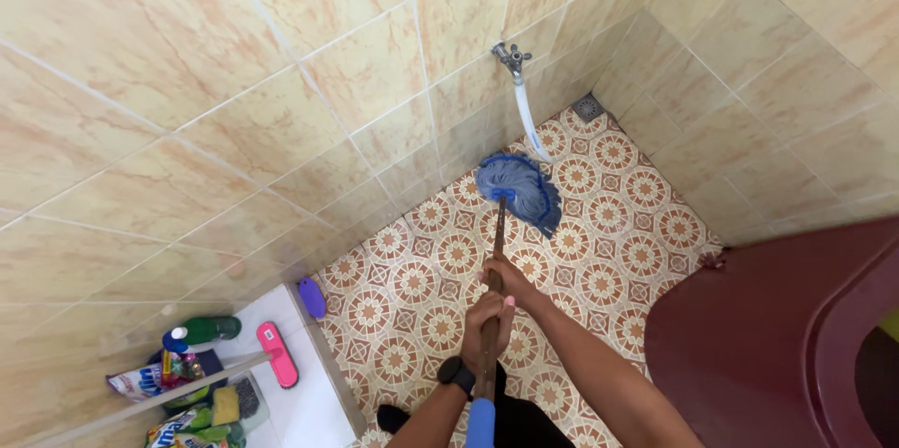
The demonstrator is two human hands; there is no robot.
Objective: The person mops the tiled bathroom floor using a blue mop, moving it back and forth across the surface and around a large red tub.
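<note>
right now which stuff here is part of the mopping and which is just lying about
In use:
left hand and right hand, both gripping the mop handle
blue mop head on the patterned floor

Lying about:
pink brush
green bottle
yellow sponge
wall tap with hose
dark red bin lid

A blue mop head [521,188] lies on the orange-and-cream floor tiles [609,251] with round rosettes. Beige marbled wall tiles [187,102] fill the upper left; lower right, a maroon bin [749,345] (plain, unpatterned); a pink brush [277,352] lower left.
</note>
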